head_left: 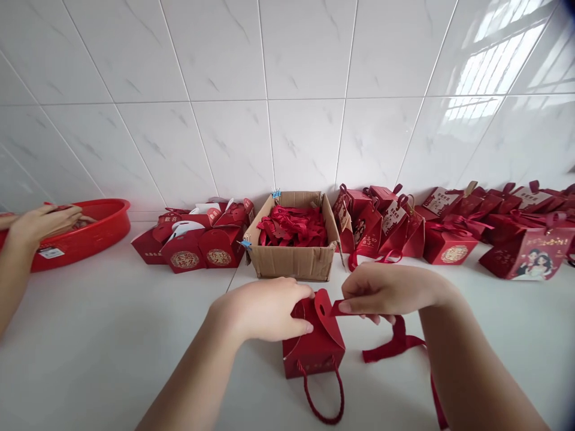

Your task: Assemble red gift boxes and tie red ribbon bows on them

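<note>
In front of me a small red gift box [314, 353] stands on the white counter, a twisted cord handle [341, 395] hanging down its near side. My left hand [265, 308] grips the top of this box, with the thumb on the near side of the closed lid. A rounded flap with a hole [322, 302] sticks up there. Beside the hole, my right hand [386, 290] pinches one end of a red ribbon [398, 346] between thumb and fingers. The rest of the ribbon trails over the counter and under my right forearm.
Behind the gift box, a cardboard box [291, 263] holds many red ribbons. Red gift boxes [184, 251] stand to its left, and rows of ribboned ones [451, 245] to its right. At far left, another person's hands [49, 221] are over a red basin [119, 218]. A tiled wall rises behind.
</note>
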`<state>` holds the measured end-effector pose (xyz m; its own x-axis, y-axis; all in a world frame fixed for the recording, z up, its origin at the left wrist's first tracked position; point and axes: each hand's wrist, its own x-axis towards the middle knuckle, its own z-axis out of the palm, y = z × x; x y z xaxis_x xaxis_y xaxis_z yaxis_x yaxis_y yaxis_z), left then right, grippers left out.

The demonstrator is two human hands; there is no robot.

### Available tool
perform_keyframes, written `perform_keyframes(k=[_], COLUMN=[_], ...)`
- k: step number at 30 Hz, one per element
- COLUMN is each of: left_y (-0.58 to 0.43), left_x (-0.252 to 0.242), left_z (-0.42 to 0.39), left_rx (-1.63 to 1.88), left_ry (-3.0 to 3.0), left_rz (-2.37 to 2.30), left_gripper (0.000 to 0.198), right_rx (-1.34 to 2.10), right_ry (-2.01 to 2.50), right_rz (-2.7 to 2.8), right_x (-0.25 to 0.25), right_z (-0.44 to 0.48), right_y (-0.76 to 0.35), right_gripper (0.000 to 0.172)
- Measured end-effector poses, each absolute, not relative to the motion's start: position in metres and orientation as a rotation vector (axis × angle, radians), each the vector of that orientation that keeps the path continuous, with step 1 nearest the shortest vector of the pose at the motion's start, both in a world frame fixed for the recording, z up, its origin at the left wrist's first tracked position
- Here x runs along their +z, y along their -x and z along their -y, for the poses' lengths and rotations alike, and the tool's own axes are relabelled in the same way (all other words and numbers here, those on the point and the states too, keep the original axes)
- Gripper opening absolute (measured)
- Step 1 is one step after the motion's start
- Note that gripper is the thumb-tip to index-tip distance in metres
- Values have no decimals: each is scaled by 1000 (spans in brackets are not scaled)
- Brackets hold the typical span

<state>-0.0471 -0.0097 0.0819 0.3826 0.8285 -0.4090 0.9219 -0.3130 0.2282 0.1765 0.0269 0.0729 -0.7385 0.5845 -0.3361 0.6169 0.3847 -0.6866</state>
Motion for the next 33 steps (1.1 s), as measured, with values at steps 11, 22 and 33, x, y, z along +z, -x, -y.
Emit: perform_keyframes(k=[11, 22, 33], left_y=[48, 46, 43], left_x=[81, 78, 74], left_z=[11, 10, 7], left_rx=[-239, -273, -197], left_ry=[-2215, -2259, -2333], left_rz=[-1463, -1414, -1396], left_gripper=[41, 31, 31], right_rx=[-1168, -1187, -1253], right_ry=[-1162, -1148, -1051], right_rz=[-2549, -2520, -2520], right_x=[67, 64, 59], right_z=[-31, -35, -37], right_y=[-164, -168, -162], right_gripper=[37, 39, 35])
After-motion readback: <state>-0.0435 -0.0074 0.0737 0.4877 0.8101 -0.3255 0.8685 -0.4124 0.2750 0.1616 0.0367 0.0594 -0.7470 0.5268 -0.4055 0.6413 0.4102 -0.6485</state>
